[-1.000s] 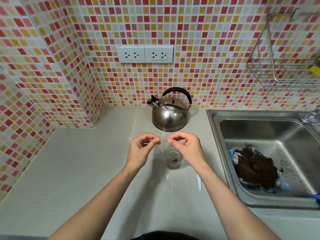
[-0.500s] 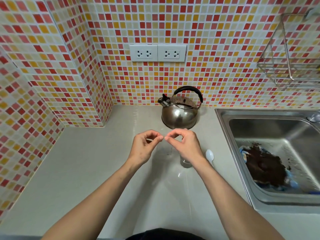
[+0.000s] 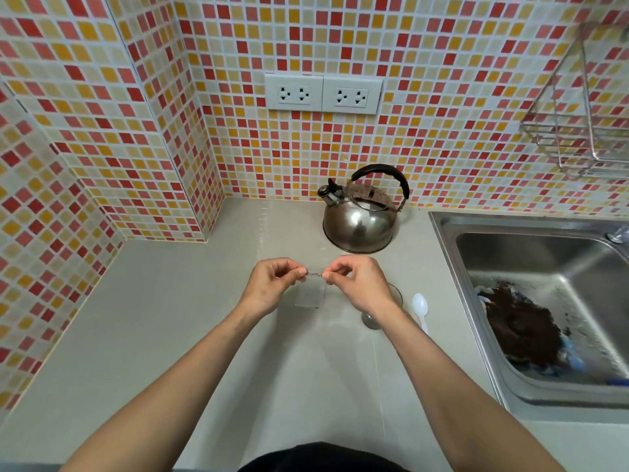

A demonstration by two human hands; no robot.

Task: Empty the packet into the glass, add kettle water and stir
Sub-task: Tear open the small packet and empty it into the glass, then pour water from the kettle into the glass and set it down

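Note:
A small clear plastic packet (image 3: 311, 291) hangs between my hands above the counter, with dark grains along its top edge. My left hand (image 3: 272, 286) pinches its left top corner and my right hand (image 3: 360, 284) pinches the right top corner. The glass (image 3: 377, 318) stands on the counter under my right wrist, mostly hidden by it. A white plastic spoon (image 3: 420, 310) lies just right of the glass. The steel kettle (image 3: 360, 216) with a black handle stands behind, near the tiled wall.
A steel sink (image 3: 531, 301) on the right holds dark grounds on a blue cloth. A wire rack (image 3: 585, 131) hangs on the wall at upper right. Two sockets (image 3: 323, 95) sit above the kettle. The grey counter (image 3: 170, 318) stretches left to the tiled corner.
The view shifted, so the kettle and the sink now sit further right. My hands moved left off the glass with the packet held between them. The spoon has come into view.

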